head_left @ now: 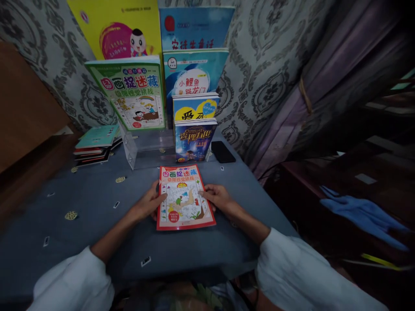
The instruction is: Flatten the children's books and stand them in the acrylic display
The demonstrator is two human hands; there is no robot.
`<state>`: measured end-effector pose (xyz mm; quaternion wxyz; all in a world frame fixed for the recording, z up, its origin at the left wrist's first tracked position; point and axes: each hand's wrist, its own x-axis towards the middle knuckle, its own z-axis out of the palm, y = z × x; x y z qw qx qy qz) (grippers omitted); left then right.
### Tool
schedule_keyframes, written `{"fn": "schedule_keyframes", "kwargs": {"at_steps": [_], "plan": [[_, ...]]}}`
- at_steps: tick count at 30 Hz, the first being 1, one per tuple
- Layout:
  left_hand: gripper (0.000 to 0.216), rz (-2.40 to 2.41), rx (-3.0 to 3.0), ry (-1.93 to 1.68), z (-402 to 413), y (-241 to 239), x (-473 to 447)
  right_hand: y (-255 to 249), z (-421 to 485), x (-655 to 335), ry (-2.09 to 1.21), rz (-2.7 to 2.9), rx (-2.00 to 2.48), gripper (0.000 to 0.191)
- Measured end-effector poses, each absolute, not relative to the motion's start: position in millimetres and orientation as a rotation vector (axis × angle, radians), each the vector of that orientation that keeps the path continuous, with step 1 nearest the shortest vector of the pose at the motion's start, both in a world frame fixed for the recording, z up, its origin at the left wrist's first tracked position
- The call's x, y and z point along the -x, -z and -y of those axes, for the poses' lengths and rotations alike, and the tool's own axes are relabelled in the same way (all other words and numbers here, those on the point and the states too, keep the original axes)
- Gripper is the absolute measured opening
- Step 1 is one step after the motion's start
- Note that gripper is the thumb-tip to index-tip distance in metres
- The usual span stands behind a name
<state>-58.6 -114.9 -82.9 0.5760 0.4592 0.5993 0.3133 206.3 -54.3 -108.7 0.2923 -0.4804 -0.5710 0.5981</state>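
Note:
A red-bordered picture book [181, 203] is held above the front middle of the table, its cover facing up. My left hand [149, 201] grips its left edge, thumb on the cover and the other fingers mostly hidden beneath. On the opposite edge my right hand [219, 198] holds it the same way, thumb on top. Just beyond the book stands a clear display rack [129, 149]. In the rack are a green-bordered book [134, 93] on the left and, on the right, a dark blue book [194, 140] in front of several others.
A stack of books [97, 138] lies at the table's back left. A black phone [223, 152] rests right of the rack. Patterned wallpaper [256, 77] backs the grey-blue table [94, 233]. Right of it hang a tied purple curtain [292, 116] and, lower down, a blue cloth [359, 211].

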Motion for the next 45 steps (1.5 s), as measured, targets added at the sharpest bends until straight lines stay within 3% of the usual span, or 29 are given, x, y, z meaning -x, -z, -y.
{"fn": "schedule_keyframes", "kwargs": {"at_steps": [10, 15, 22, 26, 33, 39, 45], "plan": [[0.053, -1.558, -1.601, -0.42, 98, 78, 60, 107, 29, -214, -1.328, 1.669, 1.404, 0.037], [0.033, -1.944, -2.119, -0.268, 88, 73, 56, 97, 30, -216, -0.954, 2.017, 1.465, 0.03], [0.04, -2.077, -2.334, -0.157, 75, 81, 47, 93, 33, -210, -0.653, 2.256, 1.514, 0.045], [0.043, -2.113, -2.354, -0.168, 70, 89, 46, 86, 34, -207, -0.581, 2.369, 1.55, 0.034], [0.044, -2.156, -2.405, -0.246, 57, 97, 47, 71, 32, -197, -0.28, 2.578, 1.633, 0.033], [0.044, -2.124, -2.453, -0.397, 48, 104, 47, 79, 17, -174, -0.083, 2.626, 1.238, 0.024], [0.044, -2.085, -2.483, -0.53, 45, 114, 51, 98, 1, -139, -0.23, 2.712, 0.901, 0.042]]}}
